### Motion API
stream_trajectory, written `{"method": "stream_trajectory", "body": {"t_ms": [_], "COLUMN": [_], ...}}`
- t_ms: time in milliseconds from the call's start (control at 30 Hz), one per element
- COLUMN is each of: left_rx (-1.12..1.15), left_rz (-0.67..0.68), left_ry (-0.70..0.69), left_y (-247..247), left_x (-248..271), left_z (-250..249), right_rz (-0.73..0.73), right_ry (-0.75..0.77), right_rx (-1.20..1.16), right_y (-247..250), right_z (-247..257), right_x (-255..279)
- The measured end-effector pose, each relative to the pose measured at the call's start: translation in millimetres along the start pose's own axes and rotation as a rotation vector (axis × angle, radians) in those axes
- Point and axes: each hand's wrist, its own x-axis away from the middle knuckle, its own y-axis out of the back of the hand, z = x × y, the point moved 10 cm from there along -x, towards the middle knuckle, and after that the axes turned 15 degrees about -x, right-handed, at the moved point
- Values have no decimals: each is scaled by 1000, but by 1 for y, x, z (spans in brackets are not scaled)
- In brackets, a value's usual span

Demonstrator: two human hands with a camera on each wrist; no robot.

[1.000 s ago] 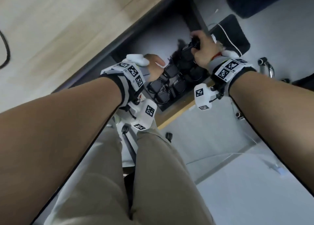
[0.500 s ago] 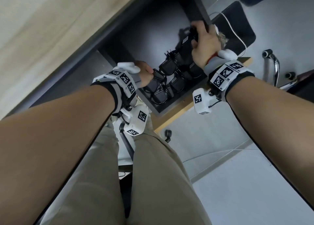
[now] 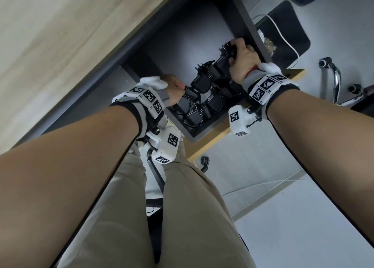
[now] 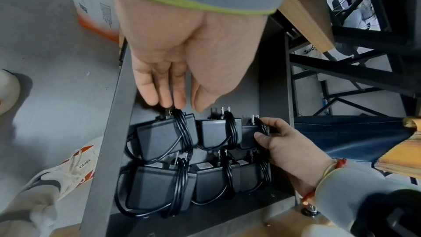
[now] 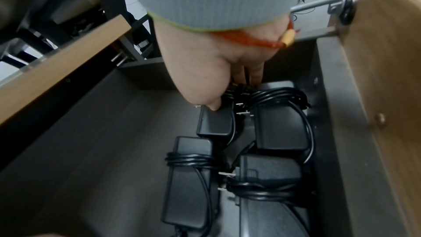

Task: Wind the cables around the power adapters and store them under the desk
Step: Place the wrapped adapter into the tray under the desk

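Head view: khaki trousers (image 3: 182,217) nearest | left hand (image 4: 173,71) fingertips on near-row power adapter (image 4: 164,138) | right hand (image 4: 289,143) clamped on far adapter (image 4: 248,138) | six cable-wound adapters in drawer (image 4: 237,217) below desk (image 3: 60,35)

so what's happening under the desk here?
A person is stowing black power adapters, each with its cable wound round it, in a dark tray under the desk. Six adapters sit in two rows of three. The left hand has its fingertips on the plug end of the far-row adapter at one end. The right hand grips the far-row adapter at the other end, seemingly seating it in place. The other four lie untouched.
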Motion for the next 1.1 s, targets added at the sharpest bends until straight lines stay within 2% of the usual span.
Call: {"method": "stream_trajectory", "body": {"t_ms": [133, 167, 267, 433, 600, 833, 1000, 1100], "left_rx": [213, 182, 2, 189, 353, 548, 647, 670], "left_rz": [106, 125, -19, -46, -141, -247, -459, -649], "left_ry": [-91, -75, -11, -43, -111, -147, -91, -48], "left_y": [-3, -3, 17, 30, 70, 157, 231, 278], "left_x": [11, 16, 36, 66, 109, 180, 238, 272], "left_z": [-5, -8, -18, -30, -23, 25, 76, 122], "right_rz": [-29, -37, -59, 29, -9, -5, 79, 103], "right_ry": [-46, -44, 0, 47, 113, 258, 362, 385], "right_rx": [-51, -69, -146, -338, -610, -674, -712, -714], "right_y": [11, 14, 28, 35, 62, 92, 93, 91], "right_z": [4, 7, 26, 64, 116, 242, 343, 398], "right_x": [12, 16, 35, 70, 102, 148, 181, 198]}}
